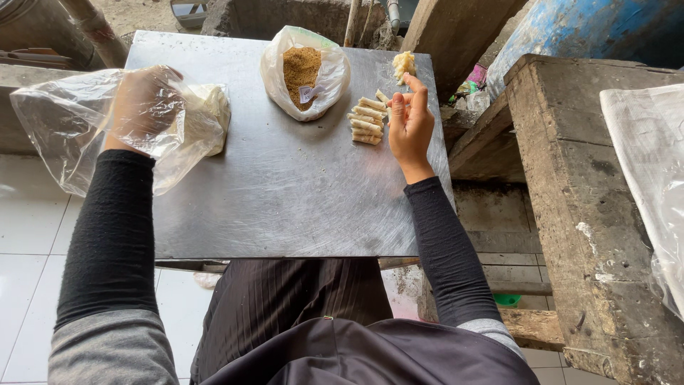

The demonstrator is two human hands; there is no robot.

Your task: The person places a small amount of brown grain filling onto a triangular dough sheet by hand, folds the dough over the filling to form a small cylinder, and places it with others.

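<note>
Lying on the steel tabletop point(285, 207). Left hand point(142, 107) reaching inside a clear bag point(64, 128) at far left, grip unclear. Right hand point(410, 125) resting edge-down, fingers loosely spread, just right of stacked rolls point(367, 121), lengthwise left-right.

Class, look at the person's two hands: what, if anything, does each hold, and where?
The left hand is inside the clear plastic bag; any grip is hidden. The right hand holds nothing.

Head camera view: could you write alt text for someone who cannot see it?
A person's left hand reaches inside a clear plastic bag on a metal table, while the right hand rests beside stacked pale rolls and a bag of brown crumbs.
</note>
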